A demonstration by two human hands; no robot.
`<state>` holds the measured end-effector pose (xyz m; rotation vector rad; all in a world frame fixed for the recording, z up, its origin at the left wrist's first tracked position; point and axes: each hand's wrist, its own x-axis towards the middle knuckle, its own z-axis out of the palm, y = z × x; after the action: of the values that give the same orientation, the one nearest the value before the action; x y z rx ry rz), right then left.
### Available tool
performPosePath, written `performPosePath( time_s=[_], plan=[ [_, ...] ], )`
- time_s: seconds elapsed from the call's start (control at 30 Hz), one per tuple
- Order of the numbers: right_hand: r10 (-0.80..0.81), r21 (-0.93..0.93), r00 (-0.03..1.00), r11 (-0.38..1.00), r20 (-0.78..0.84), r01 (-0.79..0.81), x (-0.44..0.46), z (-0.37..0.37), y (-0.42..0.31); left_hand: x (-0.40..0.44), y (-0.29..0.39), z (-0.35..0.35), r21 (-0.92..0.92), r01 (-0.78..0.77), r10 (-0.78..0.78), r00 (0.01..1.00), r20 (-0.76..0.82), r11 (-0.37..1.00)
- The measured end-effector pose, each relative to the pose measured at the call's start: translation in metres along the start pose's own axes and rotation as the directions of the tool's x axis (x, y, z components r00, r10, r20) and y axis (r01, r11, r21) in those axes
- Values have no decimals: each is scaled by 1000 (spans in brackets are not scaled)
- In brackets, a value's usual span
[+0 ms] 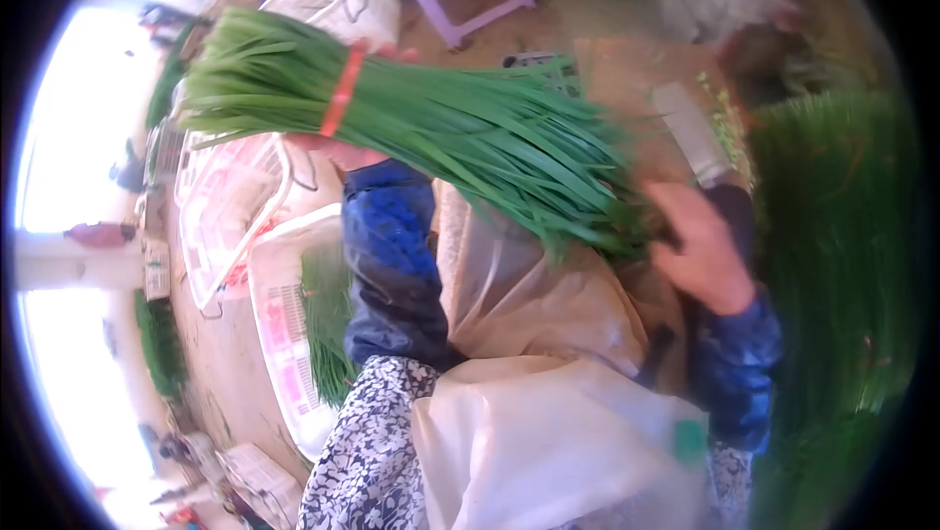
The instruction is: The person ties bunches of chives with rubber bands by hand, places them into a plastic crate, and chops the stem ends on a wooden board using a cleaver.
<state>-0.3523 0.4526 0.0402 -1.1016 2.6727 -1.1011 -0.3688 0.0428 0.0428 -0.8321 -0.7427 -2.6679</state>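
My left hand (pixel 345 150) is wrapped round a thick bundle of garlic chives (pixel 470 129) near its pale end. A red band (pixel 343 90) circles the bundle beside my fingers. The bundle lies across in front of me, its green leaves pointing right. At that leafy end is my right hand (pixel 697 244), blurred, with thumb and fingers apart. Its fingertips are close to the leaf tips; I cannot tell whether they touch. Below the bundle, a beige apron (pixel 558 422) covers my lap.
A white basket (pixel 274 334) with more chives stands at left, beside a white wire-handled crate (pixel 211 236). Chives are heaped at right (pixel 842 285). Ahead are a brown board (pixel 617 70) with a flat grey strip (pixel 687 129), and a lilac stool (pixel 446 16).
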Motion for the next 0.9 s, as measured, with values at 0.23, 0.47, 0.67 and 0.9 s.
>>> performPosePath(
  time_s=[0.23, 0.47, 0.67, 0.9],
  plan=[
    [-207, 77, 921, 966, -331, 245, 61, -23, -70, -4, -44, 34, 262, -83, 102, 993, -61, 961],
    [-334, 245, 869, 866, -366, 436, 124, -12, -112, -23, -71, 41, 168, 126, -112, 989, -93, 978],
    [-372, 126, 863, 892, -342, 435, 135, -5, -116, -44, -81, 52, 134, 135, -83, 938, -337, 982],
    [-335, 234, 844, 858, -420, 457, 137, -9, -101, -46, -89, 52, 151, 202, -128, 908, -399, 968]
  ],
)
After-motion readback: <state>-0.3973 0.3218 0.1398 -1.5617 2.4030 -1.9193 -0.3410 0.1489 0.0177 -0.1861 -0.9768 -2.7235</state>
